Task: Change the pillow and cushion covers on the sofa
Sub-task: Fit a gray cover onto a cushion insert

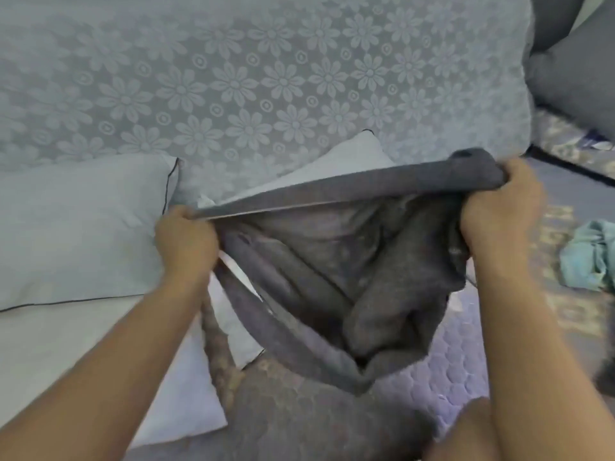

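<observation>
A dark grey cushion cover (359, 271) hangs stretched between both hands above the sofa seat, its mouth held wide so the inside shows. My left hand (184, 241) grips the cover's left edge. My right hand (499, 207) grips its right edge, a little higher. Behind the cover's top edge a bare white pillow (346, 161) leans against the flower-patterned sofa back (249, 78). A second white pillow with dark piping (76, 227) lies to the left on the seat. Another white pillow (186, 387) lies flat under my left forearm.
Two dark grey cushions (575, 68) stand at the far right corner. A crumpled light-blue cloth (589, 254) lies on the quilted seat (466, 377) at the right. Patterned brown-grey fabric (299, 420) covers the seat near the bottom.
</observation>
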Available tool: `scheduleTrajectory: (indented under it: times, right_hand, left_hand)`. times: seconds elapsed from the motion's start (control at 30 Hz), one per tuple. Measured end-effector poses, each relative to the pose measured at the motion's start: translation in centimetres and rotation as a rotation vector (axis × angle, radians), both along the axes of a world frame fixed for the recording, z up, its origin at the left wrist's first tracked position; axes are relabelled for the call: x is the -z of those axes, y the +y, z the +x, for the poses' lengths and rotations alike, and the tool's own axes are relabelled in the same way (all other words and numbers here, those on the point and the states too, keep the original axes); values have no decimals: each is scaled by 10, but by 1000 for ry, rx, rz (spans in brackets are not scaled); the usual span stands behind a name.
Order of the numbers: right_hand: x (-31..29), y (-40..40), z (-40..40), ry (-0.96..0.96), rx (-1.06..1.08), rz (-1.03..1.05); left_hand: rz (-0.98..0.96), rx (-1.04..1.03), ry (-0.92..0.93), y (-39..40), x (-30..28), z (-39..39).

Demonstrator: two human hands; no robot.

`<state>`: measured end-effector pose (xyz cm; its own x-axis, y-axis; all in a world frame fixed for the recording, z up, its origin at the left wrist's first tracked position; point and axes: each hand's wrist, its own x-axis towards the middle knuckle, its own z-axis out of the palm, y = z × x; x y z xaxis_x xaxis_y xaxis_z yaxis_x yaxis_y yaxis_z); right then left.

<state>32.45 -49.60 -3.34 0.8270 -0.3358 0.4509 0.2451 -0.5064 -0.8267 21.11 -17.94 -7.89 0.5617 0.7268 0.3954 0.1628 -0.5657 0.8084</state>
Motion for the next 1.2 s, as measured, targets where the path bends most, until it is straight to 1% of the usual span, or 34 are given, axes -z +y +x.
scheduleTrajectory:
  times: [0.03, 0.07, 0.1, 0.13, 0.17, 0.2, 0.23, 0.27, 0.3, 0.33, 0.37, 0.4, 0.43, 0.47, 0.5, 0.53, 0.57, 0.6, 0.63, 0.67, 0.73, 0.8, 0.87, 0.9, 0.93, 0.97, 1.03, 1.07, 1.1, 1.13, 1.17, 1.2]
  right_hand:
    - [19, -12, 8, -14, 55, -95]
    - [32, -23, 8, -3, 109, -145]
    - [32, -19, 15, -51, 108, -79]
    - [23, -10, 16, -177, 117, 37]
    - [20, -8, 19, -282, 140, 104]
    - [25, -9, 22, -381, 194, 134]
    - [33, -16, 29, -380, 234, 81]
    - [36, -21, 31, -262, 193, -110]
    - [42, -25, 33, -72, 78, -341]
    - [53, -27, 35, 204, -79, -599]
    - [67, -25, 31, 477, -247, -872]
    - [80, -25, 22, 685, -403, -1093]
    - [89, -29, 16, 789, -503, -1188]
    - [91, -33, 12, 824, -538, -1218]
    - [91, -40, 13, 825, -488, -1177]
    - [89, -48, 13, 804, -391, -1104]
    - [92, -56, 15, 780, -303, -1033]
    - [94, -63, 15, 774, -265, -999]
    - [98, -67, 13, 779, -295, -1010]
    - [102, -66, 6, 817, -353, -1076]
    - [124, -61, -11, 928, -487, -1188]
    - [144, -51, -25, 957, -581, -1152]
    - [161, -43, -27, 955, -576, -1126]
    - [169, -43, -23, 942, -522, -1105]
    - [172, -45, -19, 899, -428, -1041]
    - [172, -49, -12, 790, -304, -914]
    - [158, -58, 0, 477, -31, -493]
    - [144, -60, 3, 331, 81, -303]
    - [133, -58, 3, 258, 146, -177]
    - [126, -54, 4, 260, 144, -126]
    - [124, -49, 6, 321, 105, -170]
    - [126, -46, 6, 446, 51, -273]
  left_hand:
    - [32, -118, -48, 24, -26, 0]
    - [138, -155, -37, 42, -51, -3]
    - [251, -145, -15, 50, -68, -5]
    - [353, -112, -6, 48, -75, -8]
    - [415, -89, -65, 38, -76, -15]
    - [469, -84, -168, 31, -76, -25]
    - [522, -87, -269, 28, -74, -35]
    - [543, -45, -295, 27, -66, -44]
    - [530, 58, -200, 28, -53, -50]
    - [507, 215, -1, 25, -37, -58]
    - [459, 413, 286, 19, -17, -66]
    - [435, 613, 598, 13, 6, -76]
    - [429, 768, 836, 5, 26, -85]
    - [440, 871, 988, -2, 44, -93]
    - [431, 943, 1082, -10, 57, -101]
    - [403, 982, 1151, -17, 66, -107]
    - [403, 993, 1188, -25, 73, -111]
    - [424, 992, 1210, -32, 78, -112]
    - [443, 965, 1216, -37, 81, -112]
    - [444, 909, 1192, -41, 83, -111]
    - [429, 691, 1037, -42, 84, -107]
    - [344, 409, 850, -38, 78, -107]
    - [203, 236, 724, -31, 66, -109]
    - [149, 181, 666, -26, 58, -111]
    - [127, 124, 599, -19, 51, -113]
    - [127, 51, 527, -10, 44, -117]
    - [170, -98, 403, 6, 32, -123]
    - [202, -142, 371, 11, 29, -126]
    - [229, -168, 378, 13, 29, -127]
    - [245, -170, 429, 14, 31, -126]
    - [247, -151, 511, 12, 34, -123]
    - [235, -109, 599, 10, 37, -120]
